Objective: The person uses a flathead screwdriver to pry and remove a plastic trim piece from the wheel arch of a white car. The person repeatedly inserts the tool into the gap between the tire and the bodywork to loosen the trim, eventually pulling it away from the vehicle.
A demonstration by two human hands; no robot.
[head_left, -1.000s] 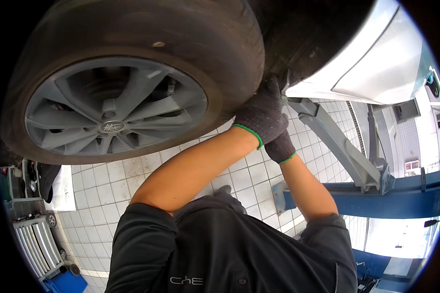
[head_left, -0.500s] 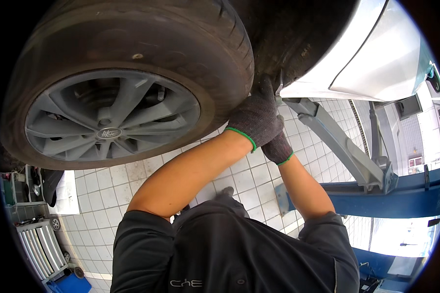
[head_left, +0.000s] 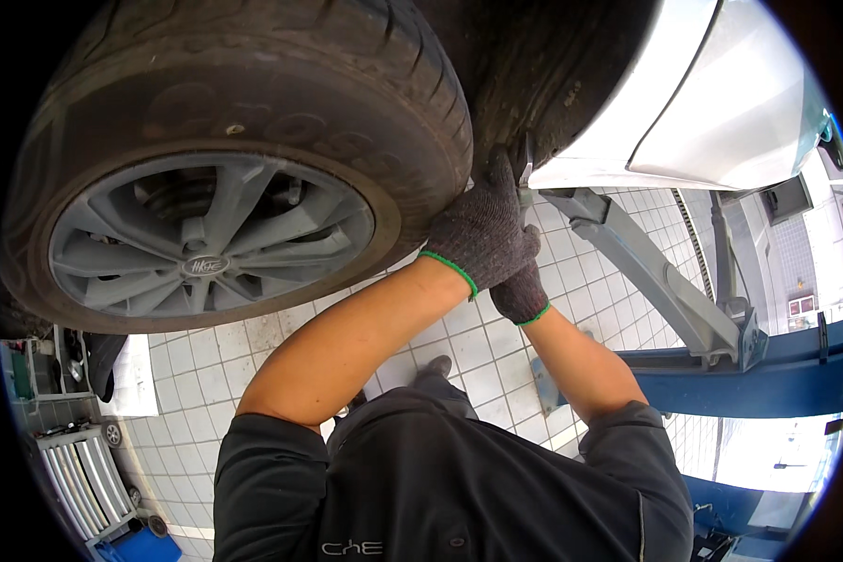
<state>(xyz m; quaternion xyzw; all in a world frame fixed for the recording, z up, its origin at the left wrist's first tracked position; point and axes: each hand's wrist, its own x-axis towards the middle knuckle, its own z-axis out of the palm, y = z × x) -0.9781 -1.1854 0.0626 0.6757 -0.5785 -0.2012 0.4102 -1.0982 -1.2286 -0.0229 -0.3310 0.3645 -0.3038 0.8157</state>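
My left hand (head_left: 478, 234), in a dark grey knit glove with a green cuff, reaches up behind the tire (head_left: 281, 108) to the lower end of the black wheel-arch liner (head_left: 553, 80). Its fingers look closed beside the bottom corner of the white body panel (head_left: 628, 112), and what they hold is hidden. Just below and behind it is my right hand (head_left: 520, 292), in a matching glove, close against the left one. The right fingers are mostly covered. Left of my hands hangs the wheel's grey alloy rim (head_left: 206, 267).
A grey lift arm (head_left: 651, 267) reaches under the car's sill from the blue lift base (head_left: 749, 379) at the right. White tiles cover the floor (head_left: 478, 361). At the lower left stand a rack of long pale bars (head_left: 89, 487) and a blue bin (head_left: 140, 543).
The wheel and body panel sit slightly farther left in view. Both hands keep their place at the liner's lower end, with only a slight shift.
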